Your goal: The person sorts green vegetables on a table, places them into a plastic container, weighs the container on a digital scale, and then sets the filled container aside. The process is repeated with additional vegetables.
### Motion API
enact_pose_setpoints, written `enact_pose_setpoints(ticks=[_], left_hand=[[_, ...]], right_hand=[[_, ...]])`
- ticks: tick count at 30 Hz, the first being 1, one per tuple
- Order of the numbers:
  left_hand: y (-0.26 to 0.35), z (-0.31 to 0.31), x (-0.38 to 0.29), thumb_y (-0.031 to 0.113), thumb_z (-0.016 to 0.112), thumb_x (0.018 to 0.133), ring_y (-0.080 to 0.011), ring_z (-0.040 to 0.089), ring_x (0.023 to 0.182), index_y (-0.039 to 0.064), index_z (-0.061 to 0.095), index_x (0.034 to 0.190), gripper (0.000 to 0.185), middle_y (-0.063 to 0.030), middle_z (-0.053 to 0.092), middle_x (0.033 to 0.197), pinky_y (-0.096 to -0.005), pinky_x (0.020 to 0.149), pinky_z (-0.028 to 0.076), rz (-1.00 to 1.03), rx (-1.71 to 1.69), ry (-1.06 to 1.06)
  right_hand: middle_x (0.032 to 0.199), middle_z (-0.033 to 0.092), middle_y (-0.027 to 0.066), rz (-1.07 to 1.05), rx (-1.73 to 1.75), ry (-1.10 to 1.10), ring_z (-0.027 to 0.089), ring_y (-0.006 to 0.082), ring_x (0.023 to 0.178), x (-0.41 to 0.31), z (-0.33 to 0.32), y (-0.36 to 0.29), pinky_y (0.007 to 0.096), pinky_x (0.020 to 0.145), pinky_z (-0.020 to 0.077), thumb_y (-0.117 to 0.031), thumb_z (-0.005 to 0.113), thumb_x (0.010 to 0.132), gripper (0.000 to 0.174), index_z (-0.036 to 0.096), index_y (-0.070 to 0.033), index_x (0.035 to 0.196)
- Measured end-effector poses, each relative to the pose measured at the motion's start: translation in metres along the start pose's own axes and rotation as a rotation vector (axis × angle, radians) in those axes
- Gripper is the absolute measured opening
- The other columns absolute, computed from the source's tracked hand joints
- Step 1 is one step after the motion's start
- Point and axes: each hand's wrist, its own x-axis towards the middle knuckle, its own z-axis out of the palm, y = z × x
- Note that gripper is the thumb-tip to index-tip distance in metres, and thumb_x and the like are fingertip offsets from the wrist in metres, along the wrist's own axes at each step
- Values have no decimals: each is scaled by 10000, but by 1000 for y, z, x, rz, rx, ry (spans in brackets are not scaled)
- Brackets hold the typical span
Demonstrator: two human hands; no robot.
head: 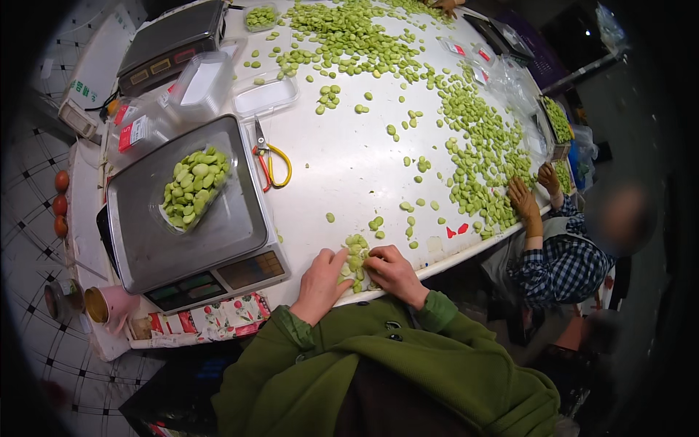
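Both my hands rest at the near edge of the white table (338,175), with a small heap of shelled broad beans (356,254) between them. My left hand (322,281) lies along the heap's left side, fingertips touching beans. On its right side my right hand (394,273) has bent fingers against the beans; whether it pinches one is hard to tell. To the left, a clear plastic tray full of beans (194,188) sits on the steel pan of a digital scale (131,235). Scissors with red and yellow handles (271,158) lie beside the scale.
A large pile of beans (355,38) spreads across the back and right. Empty clear trays (202,87) and a second scale (169,43) stand back left. A co-worker's gloved hands (524,202) are among beans at right. A pink mug (109,306) stands near left.
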Motion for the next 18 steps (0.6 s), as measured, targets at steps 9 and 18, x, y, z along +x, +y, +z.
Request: enact_pose_setpoints(ticks=[9, 18], left_hand=[[-14, 17, 16, 67, 711, 771, -309, 598, 869, 76, 609, 1003, 254, -109, 532, 960, -406, 718, 514, 165, -13, -30], [-21, 0, 5, 46, 698, 802, -301, 615, 785, 32, 602, 1003, 224, -136, 541, 966, -380, 709, 515, 41, -117, 80]], right_hand=[[1018, 581, 114, 239, -163, 289, 556, 311, 957, -21, -12, 20, 389, 818, 491, -25, 687, 772, 305, 636, -53, 1071], [989, 558, 91, 376, 167, 286, 583, 213, 881, 13, -5, 12, 318, 714, 515, -30, 694, 771, 237, 651, -41, 1004]])
